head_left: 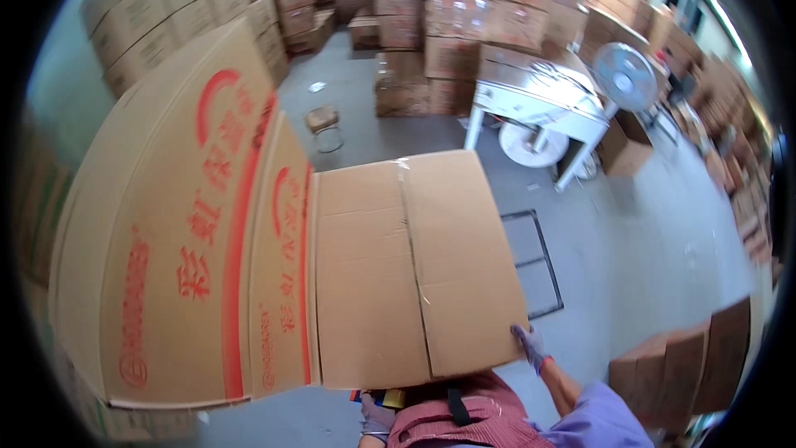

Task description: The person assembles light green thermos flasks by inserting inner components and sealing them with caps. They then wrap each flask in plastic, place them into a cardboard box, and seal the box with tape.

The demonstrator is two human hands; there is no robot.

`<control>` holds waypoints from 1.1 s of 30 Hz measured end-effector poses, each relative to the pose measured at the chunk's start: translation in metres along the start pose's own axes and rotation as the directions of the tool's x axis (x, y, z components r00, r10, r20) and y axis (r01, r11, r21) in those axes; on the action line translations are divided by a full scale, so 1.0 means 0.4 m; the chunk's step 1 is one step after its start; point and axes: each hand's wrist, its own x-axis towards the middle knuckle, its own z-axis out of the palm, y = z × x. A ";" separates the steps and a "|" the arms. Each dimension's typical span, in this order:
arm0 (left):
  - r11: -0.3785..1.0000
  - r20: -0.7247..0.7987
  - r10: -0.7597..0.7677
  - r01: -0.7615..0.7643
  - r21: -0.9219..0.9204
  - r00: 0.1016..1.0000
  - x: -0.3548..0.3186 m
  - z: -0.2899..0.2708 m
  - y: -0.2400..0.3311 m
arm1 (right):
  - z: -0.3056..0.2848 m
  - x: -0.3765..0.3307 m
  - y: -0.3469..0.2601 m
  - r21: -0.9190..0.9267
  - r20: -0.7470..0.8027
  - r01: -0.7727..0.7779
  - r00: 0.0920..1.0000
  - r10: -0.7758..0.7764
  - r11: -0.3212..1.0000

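Note:
I hold a plain brown cardboard box (pixel 414 270) in front of me, its top flaps sealed with clear tape along the middle seam. My right hand (pixel 531 347), in a purple-grey glove, grips the box's near right corner. At the box's near lower edge, my left hand (pixel 377 416), also gloved, is mostly hidden beneath it. The left side of the box rests against a stack of large cartons with red print (pixel 182 224).
A white machine table (pixel 539 99) and a standing fan (pixel 626 75) are ahead on the right. A small stool (pixel 323 120) stands on the grey floor, and a dark-framed mat (pixel 535 265) lies there too. Carton stacks (pixel 464 17) line the back; more boxes (pixel 688 365) sit lower right.

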 end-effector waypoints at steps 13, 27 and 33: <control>0.977 0.702 -0.147 -0.007 0.211 0.697 -0.022 0.536 0.375 | -0.008 0.009 0.142 -0.256 -0.038 0.140 0.987 -0.154 0.956; 0.908 0.941 -0.206 -0.412 0.081 -0.270 -0.882 0.850 0.196 | -0.459 -0.830 0.668 0.794 -0.474 0.270 0.835 0.277 0.545; 0.890 0.794 -0.445 -0.105 0.444 -0.415 -1.097 0.964 0.059 | -0.603 -1.077 0.728 0.723 -0.669 0.328 0.553 0.497 0.608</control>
